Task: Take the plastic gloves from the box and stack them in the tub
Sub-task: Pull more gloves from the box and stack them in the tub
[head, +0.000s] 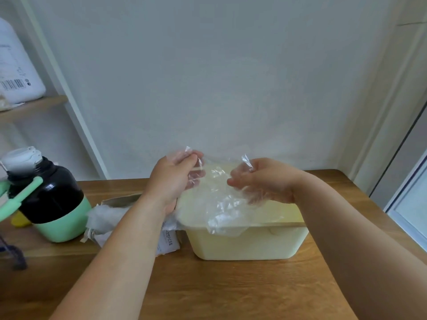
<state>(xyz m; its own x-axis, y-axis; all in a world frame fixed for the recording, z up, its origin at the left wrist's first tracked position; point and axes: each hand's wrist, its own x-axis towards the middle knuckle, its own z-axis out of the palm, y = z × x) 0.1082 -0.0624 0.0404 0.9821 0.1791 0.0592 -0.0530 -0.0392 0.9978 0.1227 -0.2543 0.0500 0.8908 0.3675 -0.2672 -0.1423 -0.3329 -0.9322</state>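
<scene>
We hold one clear plastic glove above the pale yellow tub — left hand and right hand each pinch an upper edge. Its lower end drapes over the tub's near rim; the box lies just left on the counter.

Both hands pinch a clear plastic glove over the pale yellow tub, left hand and right hand at its upper corners; the torn box lies beside the tub on the wooden table
</scene>
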